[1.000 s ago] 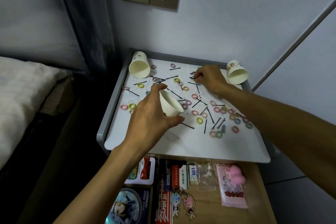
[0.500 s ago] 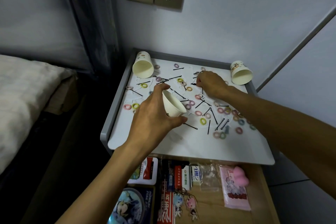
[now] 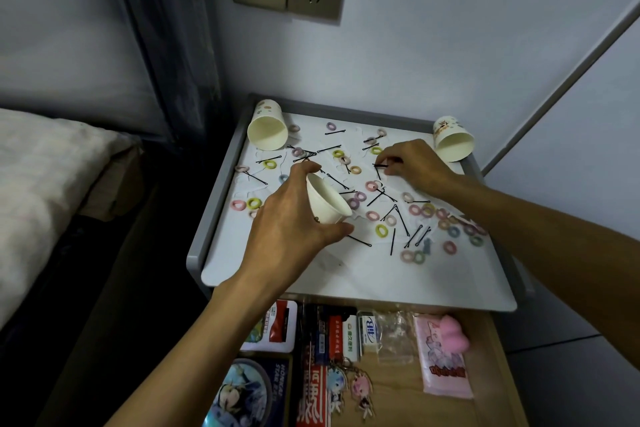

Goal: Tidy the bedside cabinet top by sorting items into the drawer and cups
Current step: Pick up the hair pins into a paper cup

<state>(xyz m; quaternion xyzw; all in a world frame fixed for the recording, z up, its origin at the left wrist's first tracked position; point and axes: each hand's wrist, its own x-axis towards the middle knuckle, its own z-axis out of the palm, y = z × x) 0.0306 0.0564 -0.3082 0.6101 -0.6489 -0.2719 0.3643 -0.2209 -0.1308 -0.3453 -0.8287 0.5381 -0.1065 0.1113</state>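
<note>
Little is sorted yet: a cup (image 3: pixel 325 201) is gripped by the left hand (image 3: pixel 294 225), a pin (image 3: pixel 381 166) on the top (image 3: pixel 363 277) is pinched by the right hand (image 3: pixel 412 165), and most rings (image 3: pixel 381 229) are left scattered.

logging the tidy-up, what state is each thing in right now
left hand: grips the held cup
held cup: tilted in the hand
right hand: pinches a hairpin
back left cup: on its side, mouth toward the camera
back right cup: on its side, mouth toward the camera
drawer: open, items inside
hair ties: loose on the cabinet top
other hairpins: loose on the cabinet top
</note>
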